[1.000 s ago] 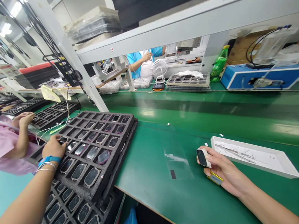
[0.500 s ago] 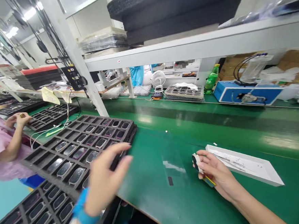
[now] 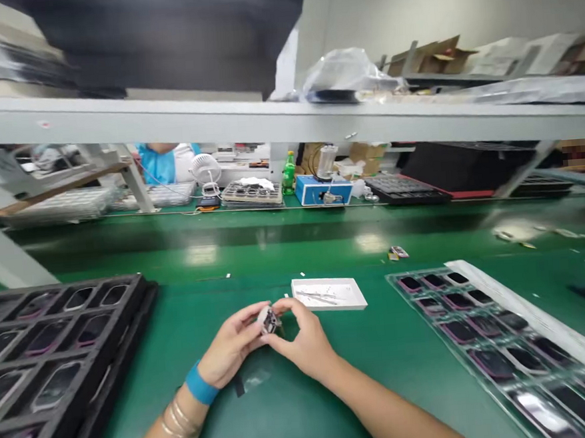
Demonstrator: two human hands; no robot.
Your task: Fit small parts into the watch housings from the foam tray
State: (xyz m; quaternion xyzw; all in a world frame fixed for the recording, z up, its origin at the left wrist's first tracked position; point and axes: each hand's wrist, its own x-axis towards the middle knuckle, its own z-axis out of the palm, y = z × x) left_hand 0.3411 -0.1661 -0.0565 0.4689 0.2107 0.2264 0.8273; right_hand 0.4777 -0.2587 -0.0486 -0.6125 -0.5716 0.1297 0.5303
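Note:
Both of my hands meet over the green table. My left hand point(image 3: 234, 343), with a blue band at its wrist, grips a small pale device point(image 3: 268, 319) whose inner parts show. From the right, my right hand point(image 3: 300, 335) holds the same device between its thumb and fingers. Something thin and yellowish shows beside the device, partly hidden by my fingers. Just behind my hands lies a white box point(image 3: 352, 293) with tweezers and small bits in it.
A black foam tray point(image 3: 89, 353) of watch-like parts fills the left side. On the right lies a clear plastic tray point(image 3: 470, 360) of similar parts beside a white strip. A dark piece point(image 3: 238, 384) lies near my left wrist. A shelf beam point(image 3: 246, 122) crosses above.
The view has swung to the right. My left hand has left the area by the black tray and joined my right hand at the device. The clear plastic tray has come into view.

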